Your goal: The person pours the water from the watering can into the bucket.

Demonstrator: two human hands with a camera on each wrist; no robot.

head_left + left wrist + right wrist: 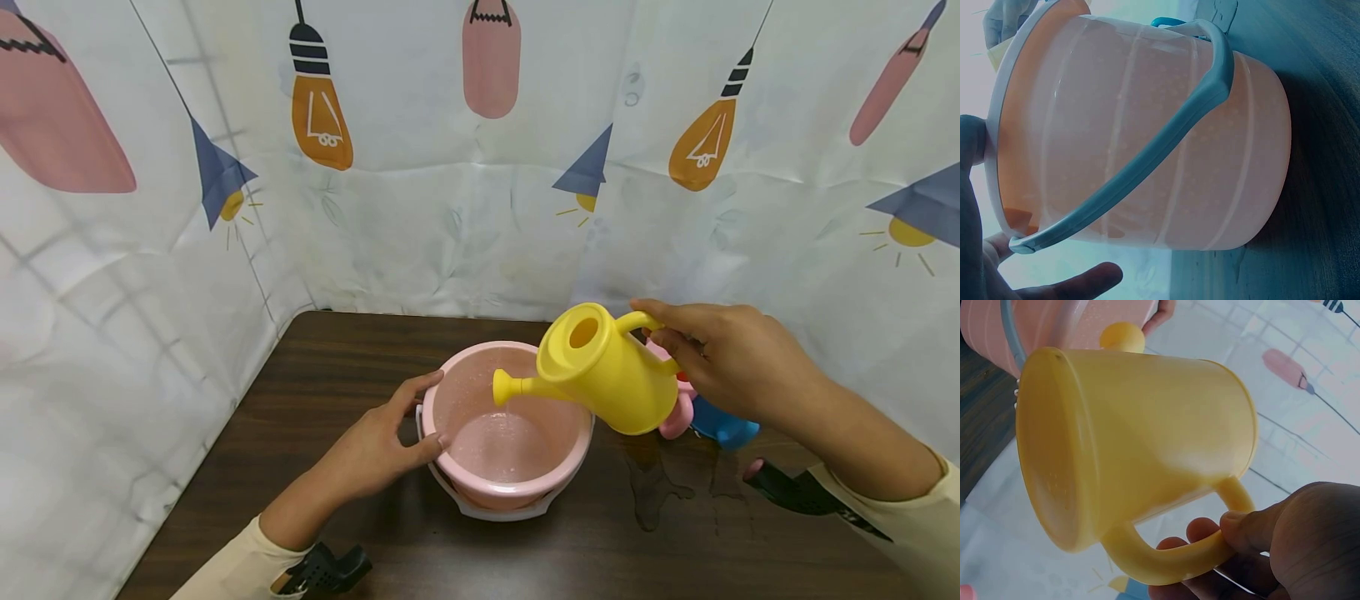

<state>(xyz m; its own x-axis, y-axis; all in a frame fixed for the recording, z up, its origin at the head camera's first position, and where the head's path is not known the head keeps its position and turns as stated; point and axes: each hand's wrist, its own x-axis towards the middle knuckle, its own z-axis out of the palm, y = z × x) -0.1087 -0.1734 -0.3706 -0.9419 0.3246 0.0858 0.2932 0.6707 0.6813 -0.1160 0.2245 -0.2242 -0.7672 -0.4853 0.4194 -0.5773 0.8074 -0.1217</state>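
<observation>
A pink bucket [487, 477] stands upright on the dark wooden table [337, 358], its pale handle [1147, 159] hanging down outside. My left hand [382, 446] holds the bucket's left rim, thumb and fingers spread along it; one finger reaches out free below the rim in the left wrist view. My right hand [738, 358] grips the handle of a yellow watering can [622, 387]. The can is tilted to the left, its spout [506, 387] over the bucket's opening. A faint trickle falls from the spout, and water lies at the bucket's bottom.
Behind the can, partly hidden, are a pink object [678, 415] and a blue object [723, 421]. Wet streaks [648, 492] mark the table right of the bucket. A patterned white sheet [420, 225] closes off the back and left side.
</observation>
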